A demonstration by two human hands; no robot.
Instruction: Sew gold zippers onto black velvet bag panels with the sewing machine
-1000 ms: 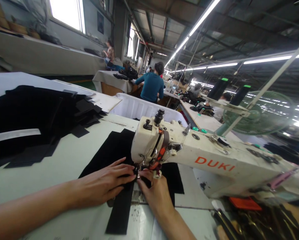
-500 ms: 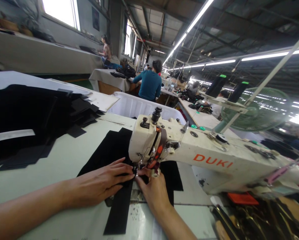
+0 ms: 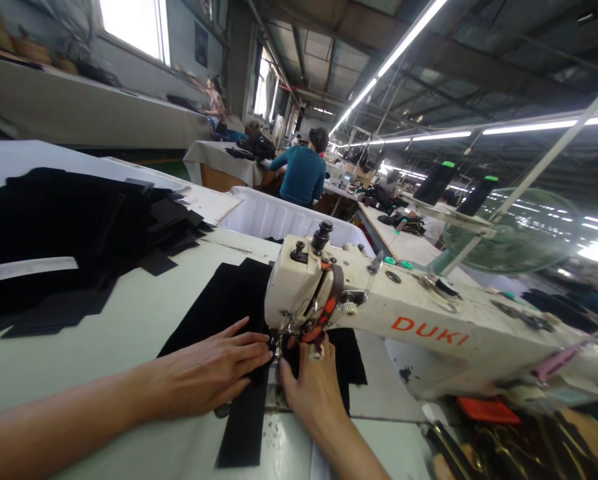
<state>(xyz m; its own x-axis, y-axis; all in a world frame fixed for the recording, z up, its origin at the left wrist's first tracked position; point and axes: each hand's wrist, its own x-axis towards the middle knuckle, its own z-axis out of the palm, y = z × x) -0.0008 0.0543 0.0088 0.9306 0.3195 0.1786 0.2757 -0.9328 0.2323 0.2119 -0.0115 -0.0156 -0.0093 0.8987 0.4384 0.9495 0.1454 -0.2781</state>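
Observation:
My left hand (image 3: 219,370) lies flat on a black fabric piece (image 3: 203,303), its fingers stretched out and their tips close to the presser foot (image 3: 277,345) of the white sewing machine (image 3: 359,293). A straight black strip (image 3: 243,427) runs from beneath that hand toward me, under the needle area. On the other side of the foot, my right hand (image 3: 311,383) has its thumb and bent fingers closed on the black fabric; the machine head partly hides the fingertips. More of the black fabric (image 3: 351,357) shows right of this hand.
Stacked black cut pieces (image 3: 79,233) cover the table's left, with a white strip (image 3: 29,270) across them. Behind the machine stands a white plastic bin (image 3: 299,217). An orange-red item (image 3: 489,409) and metal tools lie at lower right. Thread cones, a green fan (image 3: 513,230) and co-workers (image 3: 301,170) are beyond.
The whole view has shifted slightly, so machine and hands appear a little further right. Both hands keep their places beside the presser foot; the fabric's position under it looks almost the same.

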